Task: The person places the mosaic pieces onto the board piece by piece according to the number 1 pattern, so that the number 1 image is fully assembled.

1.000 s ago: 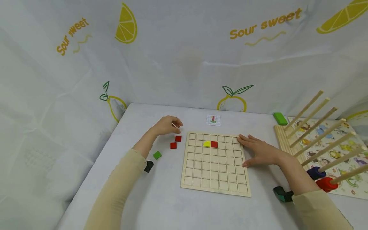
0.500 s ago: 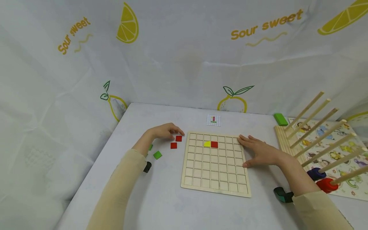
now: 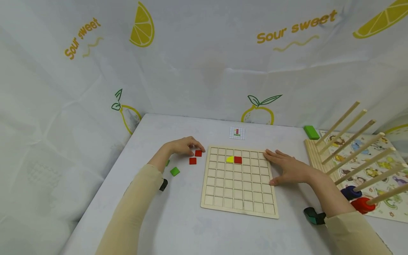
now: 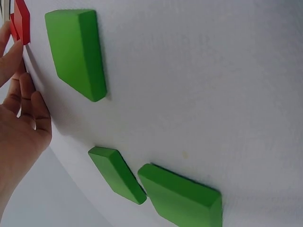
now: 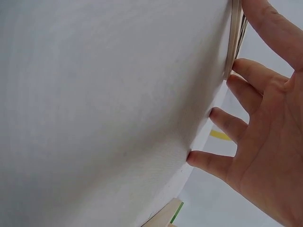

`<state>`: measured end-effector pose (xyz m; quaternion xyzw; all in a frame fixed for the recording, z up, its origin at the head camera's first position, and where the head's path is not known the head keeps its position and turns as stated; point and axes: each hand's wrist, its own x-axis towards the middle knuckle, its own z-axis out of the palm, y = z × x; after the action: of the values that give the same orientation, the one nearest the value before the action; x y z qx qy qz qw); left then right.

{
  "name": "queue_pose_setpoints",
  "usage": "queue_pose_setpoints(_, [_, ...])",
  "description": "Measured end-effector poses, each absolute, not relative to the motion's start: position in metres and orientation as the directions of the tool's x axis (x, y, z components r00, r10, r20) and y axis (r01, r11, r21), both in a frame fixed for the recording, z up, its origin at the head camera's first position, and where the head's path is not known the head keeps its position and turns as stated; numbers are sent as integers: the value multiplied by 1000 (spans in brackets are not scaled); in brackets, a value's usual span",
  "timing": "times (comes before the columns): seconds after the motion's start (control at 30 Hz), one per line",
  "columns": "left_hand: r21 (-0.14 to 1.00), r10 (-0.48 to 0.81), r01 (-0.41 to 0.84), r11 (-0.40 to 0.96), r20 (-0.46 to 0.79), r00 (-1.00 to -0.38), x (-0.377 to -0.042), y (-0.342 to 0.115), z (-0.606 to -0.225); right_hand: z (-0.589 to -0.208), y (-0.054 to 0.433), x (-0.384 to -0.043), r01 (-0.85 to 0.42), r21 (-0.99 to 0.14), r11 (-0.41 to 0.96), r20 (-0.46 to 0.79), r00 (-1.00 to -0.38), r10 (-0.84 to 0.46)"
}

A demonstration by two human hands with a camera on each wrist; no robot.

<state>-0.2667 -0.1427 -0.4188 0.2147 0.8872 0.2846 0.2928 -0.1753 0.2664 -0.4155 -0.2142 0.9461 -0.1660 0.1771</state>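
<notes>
My left hand (image 3: 182, 146) is at the nearer-to-card one of two red square tiles (image 3: 198, 153), thumb on one side and index finger on the other, pinching it on the table. A second red tile (image 3: 192, 161) lies just below. Three green tiles (image 4: 75, 54) show in the left wrist view; in the head view the forearm partly hides them. Spread fingers of my right hand (image 3: 288, 169) rest along the right edge of the wooden grid board (image 3: 239, 210). On the board, a yellow rounded tile (image 3: 230, 159) sits beside a red tile (image 3: 237, 160).
Behind the board lies a small pattern card (image 3: 237, 133). To the right stands a wooden rack (image 3: 313, 152) with upright pegs and coloured rings, over an animal picture board (image 3: 379, 166). A green block (image 3: 311, 132) lies at the back right.
My left hand has come down and back toward me, from above the red tiles to the upper one, uncovering a second green tile. The right hand stays at the board's edge.
</notes>
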Motion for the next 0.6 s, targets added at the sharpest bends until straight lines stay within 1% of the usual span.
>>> queue_pose_setpoints(0.23, [643, 537, 192, 741, -396, -745, -266, -143, -418, -415, 265, -175, -326, -401, 856, -279, -847, -453])
queue_pose_setpoints(0.37, [660, 547, 199, 724, -375, -748, -265, -141, -417, -415, 266, -175, -322, -405, 856, -277, -848, -451])
queue_pose_setpoints(0.6, [636, 525, 212, 742, -354, -774, -266, -140, -417, -415, 266, -175, -319, -402, 858, -279, -850, -447])
